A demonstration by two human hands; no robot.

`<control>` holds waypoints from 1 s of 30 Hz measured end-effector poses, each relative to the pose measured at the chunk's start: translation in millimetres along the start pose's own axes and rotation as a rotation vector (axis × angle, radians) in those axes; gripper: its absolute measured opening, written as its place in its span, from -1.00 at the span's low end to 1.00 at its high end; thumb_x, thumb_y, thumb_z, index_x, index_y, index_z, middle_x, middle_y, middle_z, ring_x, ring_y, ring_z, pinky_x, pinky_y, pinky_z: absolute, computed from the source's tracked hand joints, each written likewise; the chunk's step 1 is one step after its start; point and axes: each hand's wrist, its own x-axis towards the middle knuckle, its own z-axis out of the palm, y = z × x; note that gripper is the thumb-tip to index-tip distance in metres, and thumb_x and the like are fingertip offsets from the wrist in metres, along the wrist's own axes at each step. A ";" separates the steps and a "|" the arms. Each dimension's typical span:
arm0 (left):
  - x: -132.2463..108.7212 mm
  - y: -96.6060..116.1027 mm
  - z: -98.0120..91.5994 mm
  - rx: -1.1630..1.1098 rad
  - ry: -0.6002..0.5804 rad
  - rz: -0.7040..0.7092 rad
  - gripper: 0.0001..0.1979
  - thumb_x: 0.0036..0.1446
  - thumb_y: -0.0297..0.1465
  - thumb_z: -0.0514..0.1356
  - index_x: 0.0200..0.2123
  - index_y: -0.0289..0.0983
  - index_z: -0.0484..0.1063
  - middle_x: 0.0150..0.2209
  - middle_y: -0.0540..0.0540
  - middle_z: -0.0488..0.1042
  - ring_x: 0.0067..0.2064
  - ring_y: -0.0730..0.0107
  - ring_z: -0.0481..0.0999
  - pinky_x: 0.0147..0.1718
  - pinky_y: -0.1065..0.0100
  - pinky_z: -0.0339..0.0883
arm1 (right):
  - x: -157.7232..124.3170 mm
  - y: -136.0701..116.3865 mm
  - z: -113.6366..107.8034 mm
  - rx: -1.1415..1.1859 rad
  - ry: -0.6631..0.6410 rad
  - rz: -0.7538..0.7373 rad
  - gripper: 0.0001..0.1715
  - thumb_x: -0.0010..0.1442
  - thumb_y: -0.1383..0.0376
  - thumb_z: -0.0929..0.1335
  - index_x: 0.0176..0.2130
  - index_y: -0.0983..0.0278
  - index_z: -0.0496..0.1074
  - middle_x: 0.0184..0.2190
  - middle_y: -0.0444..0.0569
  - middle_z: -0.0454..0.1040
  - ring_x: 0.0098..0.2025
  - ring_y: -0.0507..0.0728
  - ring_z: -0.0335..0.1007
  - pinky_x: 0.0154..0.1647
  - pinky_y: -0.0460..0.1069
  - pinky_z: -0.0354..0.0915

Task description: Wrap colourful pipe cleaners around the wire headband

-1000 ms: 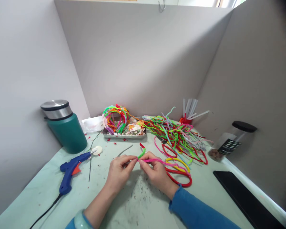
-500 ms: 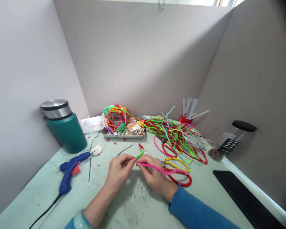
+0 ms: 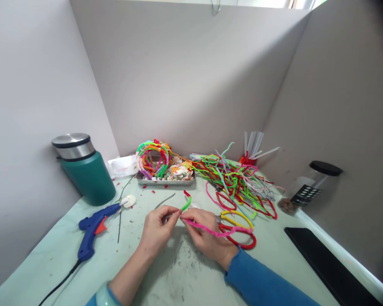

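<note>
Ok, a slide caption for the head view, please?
Left hand pinches a fuzzy green stem, right hand a pink pipe cleaner, near scissors.

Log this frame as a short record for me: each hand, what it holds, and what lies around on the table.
Left hand: pinching the lower end of a short green fuzzy strand with a red tip
Right hand: pinching a long pink fuzzy strand, close to the left hand
Join between strands: cannot be made out
Beside right hand: scissors with red and yellow loop handles
Left side: blue glue gun with orange trigger; green bottle with silver lid
Back: shallow metal tray bearing multicoloured fuzzy rings; heap of multicoloured fuzzy strands
Right side: clear jar with black lid; flat black slab
</note>
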 end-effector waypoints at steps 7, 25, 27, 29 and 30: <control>-1.8 -0.5 0.7 0.092 0.013 0.069 -0.80 0.06 -0.34 0.11 -0.44 -0.28 0.51 -0.48 -0.05 0.52 -0.47 0.43 0.41 -0.47 0.43 0.25 | 1.5 -0.1 -2.3 -0.042 -0.074 -0.082 -0.75 0.21 0.37 0.17 -0.19 0.24 0.38 -0.33 0.03 0.47 -0.24 0.14 0.37 -0.20 0.03 0.25; -3.3 -5.1 0.0 0.363 0.021 0.310 -0.84 0.05 -0.44 0.13 -0.33 -0.20 0.50 -0.49 -0.04 0.44 -0.37 0.34 0.39 -0.34 0.30 0.16 | 6.9 8.6 2.8 0.119 0.056 0.091 -0.81 0.17 0.33 0.24 -0.19 0.24 0.37 -0.23 0.03 0.35 -0.31 0.08 0.31 -0.32 -0.04 0.30; -3.1 -6.3 0.2 0.366 0.029 0.313 -0.86 0.05 -0.41 0.13 -0.35 -0.21 0.50 -0.50 -0.04 0.43 -0.37 0.34 0.39 -0.34 0.30 0.15 | 7.9 8.1 1.9 0.115 0.061 0.121 -0.81 0.18 0.32 0.23 -0.18 0.24 0.35 -0.24 0.02 0.37 -0.31 0.07 0.31 -0.31 -0.04 0.29; -3.3 -5.9 0.1 0.379 0.032 0.329 -0.87 0.06 -0.40 0.14 -0.35 -0.21 0.49 -0.51 -0.03 0.43 -0.38 0.34 0.38 -0.34 0.30 0.15 | 8.4 7.4 1.3 0.104 0.062 0.146 -0.82 0.20 0.32 0.22 -0.20 0.24 0.35 -0.28 0.00 0.38 -0.30 0.08 0.31 -0.27 -0.04 0.27; -3.4 -5.3 0.0 0.388 0.034 0.342 -0.87 0.07 -0.39 0.13 -0.35 -0.21 0.49 -0.51 -0.03 0.43 -0.38 0.34 0.38 -0.34 0.29 0.14 | 8.6 7.1 1.0 0.097 0.054 0.153 -0.83 0.20 0.32 0.21 -0.22 0.24 0.36 -0.30 -0.01 0.38 -0.29 0.08 0.31 -0.26 -0.04 0.26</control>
